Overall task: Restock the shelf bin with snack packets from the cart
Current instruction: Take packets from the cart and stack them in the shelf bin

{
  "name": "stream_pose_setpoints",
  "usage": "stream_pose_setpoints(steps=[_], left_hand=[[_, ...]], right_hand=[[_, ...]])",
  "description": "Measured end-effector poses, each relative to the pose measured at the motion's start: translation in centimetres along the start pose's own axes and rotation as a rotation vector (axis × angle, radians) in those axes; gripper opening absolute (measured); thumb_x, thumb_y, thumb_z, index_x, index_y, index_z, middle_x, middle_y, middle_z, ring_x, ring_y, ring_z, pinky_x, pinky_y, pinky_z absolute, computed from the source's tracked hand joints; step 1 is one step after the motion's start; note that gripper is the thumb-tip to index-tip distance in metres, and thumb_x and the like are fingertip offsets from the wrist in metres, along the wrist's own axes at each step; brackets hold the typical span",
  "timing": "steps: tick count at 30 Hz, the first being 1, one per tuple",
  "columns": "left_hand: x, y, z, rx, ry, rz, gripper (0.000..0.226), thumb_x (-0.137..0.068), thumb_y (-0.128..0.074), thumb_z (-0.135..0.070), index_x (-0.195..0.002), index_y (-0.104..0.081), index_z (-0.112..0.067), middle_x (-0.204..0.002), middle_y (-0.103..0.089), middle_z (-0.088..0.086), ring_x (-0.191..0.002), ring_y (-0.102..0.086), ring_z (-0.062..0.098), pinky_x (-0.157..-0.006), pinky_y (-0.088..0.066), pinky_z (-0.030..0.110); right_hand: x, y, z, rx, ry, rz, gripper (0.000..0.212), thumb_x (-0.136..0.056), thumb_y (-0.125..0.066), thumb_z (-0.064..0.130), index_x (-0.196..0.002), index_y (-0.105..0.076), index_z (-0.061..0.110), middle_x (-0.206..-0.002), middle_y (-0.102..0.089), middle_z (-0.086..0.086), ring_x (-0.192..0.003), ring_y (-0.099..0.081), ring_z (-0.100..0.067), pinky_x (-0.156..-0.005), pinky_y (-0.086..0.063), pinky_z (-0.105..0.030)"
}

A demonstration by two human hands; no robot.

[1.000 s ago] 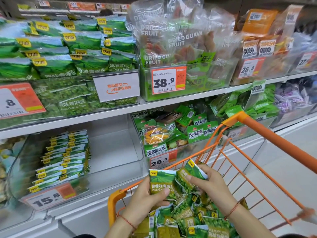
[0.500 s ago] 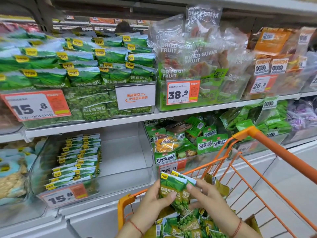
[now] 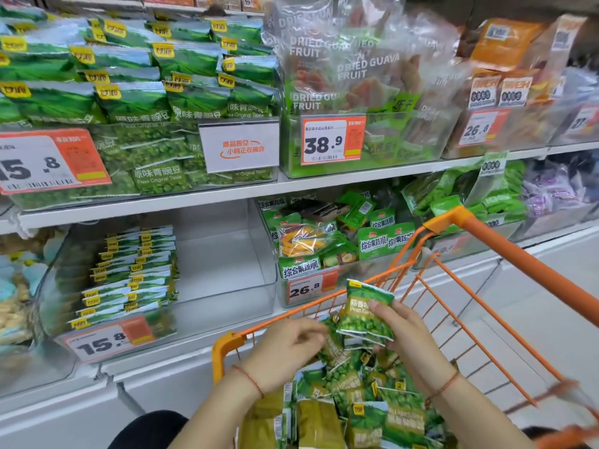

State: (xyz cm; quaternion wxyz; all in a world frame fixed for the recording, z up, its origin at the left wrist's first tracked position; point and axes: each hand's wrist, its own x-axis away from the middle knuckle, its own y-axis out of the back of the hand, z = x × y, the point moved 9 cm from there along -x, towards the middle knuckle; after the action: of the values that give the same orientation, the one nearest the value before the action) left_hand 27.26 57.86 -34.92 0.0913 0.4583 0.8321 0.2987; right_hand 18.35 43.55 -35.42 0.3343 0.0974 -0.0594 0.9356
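Shelves behind; over the cart [image 3: 505,251], the right hand [image 3: 408,338] now holds the packets [image 3: 366,314] alone, while the left hand [image 3: 285,348], let go, curls toward more.

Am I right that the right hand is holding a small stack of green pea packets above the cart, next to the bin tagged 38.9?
Not quite. The right hand does hold the pea packets above the cart, but the head view shows the nearest price tag reads 26.8; 38.9 is one shelf higher.
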Motion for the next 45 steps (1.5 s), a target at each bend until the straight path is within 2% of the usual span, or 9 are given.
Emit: stream_pose_setpoints(steps=[7, 11, 15, 18, 22, 27, 32, 36, 45], left_hand=[[3.8, -7.3, 1.0, -0.500, -0.160, 0.717, 0.068, -0.083, -0.056, -0.002, -0.140, -0.040, -0.035, -0.156, -0.019, -0.005, -0.143, -0.014, 0.013, -0.115, -0.013, 0.032], [3.2, -7.3, 2.0, -0.533, -0.159, 0.579, 0.057, -0.085, -0.054, -0.004, -0.127, -0.053, -0.042, -0.151, -0.029, -0.012, -0.139, -0.023, 0.008, -0.116, -0.022, 0.036], [1.5, -3.7, 1.4, 0.012, -0.095, 0.364, 0.016, -0.091, -0.061, -0.024, -0.104, -0.067, -0.031, -0.111, -0.064, -0.010, -0.099, -0.059, -0.003, -0.088, -0.049, 0.025], [0.9, -1.2, 2.0, 0.407, 0.091, 0.123, 0.032, -0.084, -0.060, -0.036, -0.094, -0.059, -0.006, -0.063, -0.042, -0.006, -0.054, -0.048, 0.005, -0.048, -0.049, 0.022], [0.5, -0.7, 1.5, 0.616, 0.150, -0.045, 0.031, -0.081, -0.062, -0.032, -0.075, -0.045, -0.006, -0.052, -0.029, -0.007, -0.042, -0.033, 0.004, -0.041, -0.038, 0.015], [-0.3, -0.8, 0.4, 0.624, 0.164, -0.117, 0.014, -0.083, -0.069, -0.025, -0.093, -0.063, -0.017, -0.082, -0.066, -0.006, -0.073, -0.055, 0.012, -0.060, -0.044, 0.021], [-1.1, 0.1, -0.5, 0.520, 0.114, -0.316, 0.025, -0.074, -0.079, -0.020, -0.084, -0.056, -0.025, -0.070, -0.059, -0.013, -0.071, -0.058, 0.002, -0.061, -0.044, 0.009], [-0.6, 1.2, -0.6, 0.497, 0.096, -0.468, 0.029, -0.074, -0.078, -0.022, -0.086, -0.054, -0.032, -0.086, -0.059, -0.015, -0.078, -0.055, -0.001, -0.063, -0.041, 0.003], [2.3, 4.2, 0.7, 0.486, 0.059, -0.519, 0.037, -0.091, -0.046, -0.054, -0.127, -0.045, -0.043, -0.097, -0.069, -0.017, -0.093, -0.063, 0.001, -0.082, -0.049, 0.017]], right_hand=[[-1.7, 2.5, -2.7, -0.086, -0.136, -0.057, 0.030, -0.088, -0.062, 0.029, -0.112, -0.059, 0.011, -0.112, -0.052, 0.009, -0.105, -0.046, -0.017, -0.064, -0.050, -0.034], [-1.8, 2.1, -3.1, -0.068, -0.150, -0.029, 0.035, -0.088, -0.062, 0.030, -0.116, -0.059, 0.009, -0.128, -0.045, 0.003, -0.115, -0.040, -0.016, -0.067, -0.049, -0.033], [-1.7, 2.7, -3.1, -0.091, -0.141, -0.089, 0.051, -0.084, -0.066, 0.033, -0.127, -0.053, 0.007, -0.146, -0.036, 0.001, -0.116, -0.039, -0.014, -0.063, -0.052, -0.032], [-1.3, 2.2, -3.0, -0.122, -0.143, -0.060, 0.073, -0.082, -0.068, 0.033, -0.143, -0.036, 0.007, -0.153, -0.025, 0.002, -0.114, -0.041, -0.013, -0.068, -0.058, -0.040], [-0.8, 1.1, -3.1, -0.083, -0.147, 0.016, 0.088, -0.081, -0.068, 0.030, -0.150, -0.018, 0.009, -0.157, -0.018, -0.002, -0.101, -0.054, -0.014, -0.085, -0.055, -0.047], [-0.3, 0.1, -2.8, -0.071, -0.129, 0.091, 0.091, -0.079, -0.068, 0.030, -0.151, -0.014, 0.011, -0.154, -0.022, -0.005, -0.109, -0.048, -0.010, -0.076, -0.058, -0.036], [0.0, -0.5, -2.6, -0.232, -0.223, 0.137, 0.061, -0.084, -0.063, 0.024, -0.140, -0.037, 0.017, -0.153, -0.027, -0.006, -0.140, -0.027, -0.029, -0.082, -0.053, -0.040], [0.2, -1.6, -2.6, -0.302, -0.267, 0.176, 0.089, -0.078, -0.063, 0.036, -0.151, -0.018, 0.013, -0.158, -0.014, -0.006, -0.144, -0.012, -0.033, -0.082, -0.056, -0.042], [0.5, -8.4, 1.3, -0.073, -0.083, 0.264, 0.014, -0.097, -0.047, 0.015, -0.101, -0.059, 0.010, -0.108, -0.055, 0.007, -0.092, -0.055, 0.000, -0.058, -0.059, -0.032]])
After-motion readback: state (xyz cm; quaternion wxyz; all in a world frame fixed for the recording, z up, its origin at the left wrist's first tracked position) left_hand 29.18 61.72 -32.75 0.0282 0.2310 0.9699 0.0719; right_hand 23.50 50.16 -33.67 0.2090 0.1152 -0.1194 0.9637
